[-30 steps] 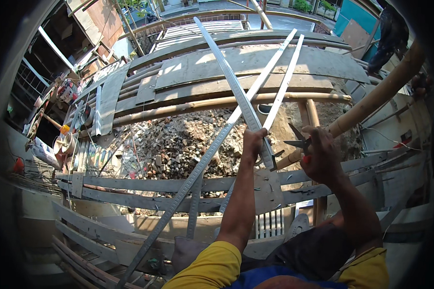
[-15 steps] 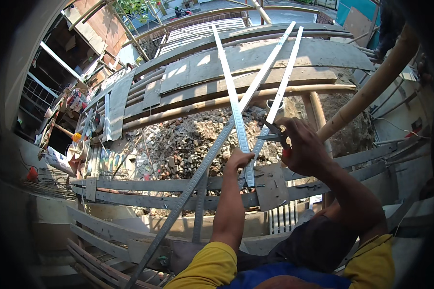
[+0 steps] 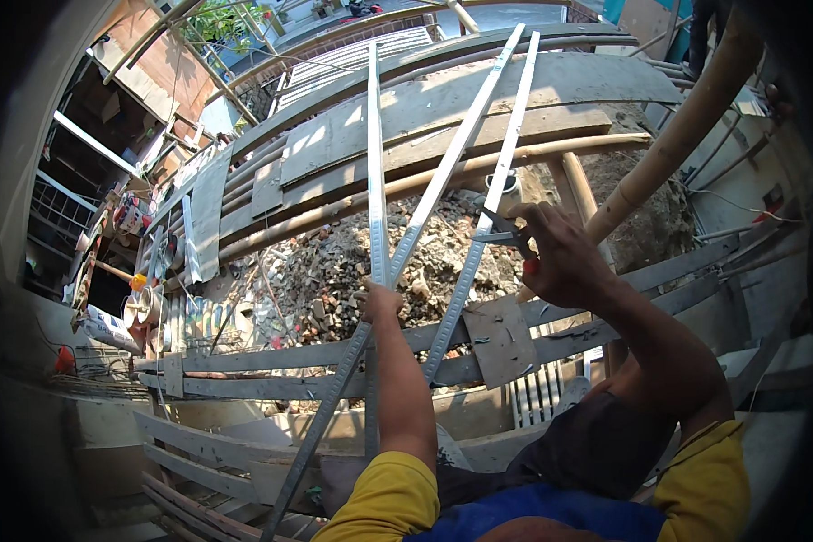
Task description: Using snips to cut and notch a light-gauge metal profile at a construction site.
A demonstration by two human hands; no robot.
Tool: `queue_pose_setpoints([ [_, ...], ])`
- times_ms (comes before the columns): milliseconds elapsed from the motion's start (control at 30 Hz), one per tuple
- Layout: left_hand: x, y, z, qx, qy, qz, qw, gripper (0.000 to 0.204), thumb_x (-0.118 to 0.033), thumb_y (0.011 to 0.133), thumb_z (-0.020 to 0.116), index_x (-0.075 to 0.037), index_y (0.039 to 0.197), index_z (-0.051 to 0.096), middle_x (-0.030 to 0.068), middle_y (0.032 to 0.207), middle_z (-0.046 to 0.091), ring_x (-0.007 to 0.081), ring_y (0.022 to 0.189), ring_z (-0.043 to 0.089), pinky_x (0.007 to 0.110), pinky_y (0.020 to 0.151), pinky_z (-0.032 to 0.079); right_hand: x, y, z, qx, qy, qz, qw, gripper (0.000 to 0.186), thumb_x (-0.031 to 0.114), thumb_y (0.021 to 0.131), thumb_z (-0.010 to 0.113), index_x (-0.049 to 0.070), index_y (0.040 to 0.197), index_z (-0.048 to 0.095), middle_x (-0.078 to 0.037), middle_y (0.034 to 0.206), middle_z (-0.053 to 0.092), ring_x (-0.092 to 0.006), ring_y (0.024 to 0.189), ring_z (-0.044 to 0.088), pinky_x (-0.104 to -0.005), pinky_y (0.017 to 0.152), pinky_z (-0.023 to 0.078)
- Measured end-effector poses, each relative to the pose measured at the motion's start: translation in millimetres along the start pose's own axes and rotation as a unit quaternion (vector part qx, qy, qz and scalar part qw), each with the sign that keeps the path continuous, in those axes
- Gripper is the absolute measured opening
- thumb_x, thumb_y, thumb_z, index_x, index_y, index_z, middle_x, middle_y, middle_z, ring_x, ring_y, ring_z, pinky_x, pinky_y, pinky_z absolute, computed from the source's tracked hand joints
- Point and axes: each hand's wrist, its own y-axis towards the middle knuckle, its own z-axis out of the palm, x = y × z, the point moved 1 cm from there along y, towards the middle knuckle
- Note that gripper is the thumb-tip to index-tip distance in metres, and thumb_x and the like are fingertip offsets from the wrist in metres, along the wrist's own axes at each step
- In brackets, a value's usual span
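Note:
Three long, narrow ribbed metal strips slope away from me across the planks. My left hand [image 3: 382, 301] is closed around the near part of the left strip [image 3: 376, 199], where it meets the long middle strip [image 3: 452, 154]. I cannot tell whether its fingers also grip the middle one. My right hand [image 3: 565, 253] holds tin snips [image 3: 508, 238] with a red-orange handle. Their blades are parted, with the tips at the edge of the right strip [image 3: 495, 190]. The near end of that strip rests by the lower planks.
Beyond the rubble pile [image 3: 334, 262] lies a platform of boards [image 3: 334, 154] on bamboo poles. A thick bamboo pole [image 3: 673, 135] slants in at the right. Weathered planks [image 3: 262, 361] cross in front of me. A person's legs [image 3: 703, 36] show at the far right.
My left hand has moved left with the near part of the left strip, away from the right strip. The snips have stayed near the right strip. The view has shifted slightly.

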Motion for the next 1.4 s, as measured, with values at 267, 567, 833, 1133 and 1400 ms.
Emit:
queue_pose_setpoints([
  [267,-39,-33,-21,-0.062,-0.057,0.086,0.993,0.102,-0.045,0.069,0.078,-0.007,0.148,0.026,0.0282,0.147,0.032,0.0415,0.135,0.037,0.060,0.109,0.030,2,0,-2,0.044,-0.028,0.026,0.998,0.053,0.004,0.070,0.065,0.007,0.118,0.045,-0.018,0.109,0.054,-0.0370,0.103,0.055,-0.0479,0.089,0.043],
  [567,-81,-63,55,0.023,-0.014,0.232,0.972,0.098,-0.049,0.069,0.078,0.001,0.141,0.034,0.0300,0.138,0.040,0.0431,0.125,0.047,0.047,0.102,0.044,1,4,11,0.064,-0.014,0.025,0.998,0.055,0.013,0.073,0.067,0.007,0.124,0.046,-0.019,0.107,0.054,-0.0362,0.105,0.056,-0.0493,0.090,0.042],
  [833,-39,-55,138,0.014,-0.010,0.158,0.987,0.095,-0.060,0.069,0.076,-0.004,0.138,0.040,0.0267,0.143,0.038,0.0416,0.133,0.039,0.050,0.105,0.039,3,4,14,0.060,-0.020,0.001,0.998,0.052,0.013,0.074,0.068,0.005,0.121,0.048,-0.019,0.099,0.054,-0.0351,0.099,0.056,-0.0492,0.084,0.043],
  [1133,-24,-44,160,-0.021,0.012,0.132,0.991,0.071,-0.055,0.080,0.067,-0.001,0.124,0.051,0.0251,0.126,0.056,0.0407,0.119,0.054,0.048,0.097,0.046,0,2,11,0.073,-0.043,0.007,0.996,0.048,0.014,0.073,0.070,0.004,0.117,0.051,-0.019,0.100,0.056,-0.0354,0.099,0.056,-0.0481,0.084,0.045],
  [1400,-66,-67,107,0.058,-0.136,0.231,0.962,0.072,-0.066,0.077,0.065,0.002,0.101,0.068,0.0241,0.099,0.068,0.0376,0.099,0.066,0.046,0.084,0.050,-10,1,11,0.083,-0.062,0.011,0.995,0.050,0.017,0.071,0.071,0.003,0.116,0.053,-0.019,0.100,0.056,-0.0355,0.099,0.057,-0.0478,0.085,0.045],
])
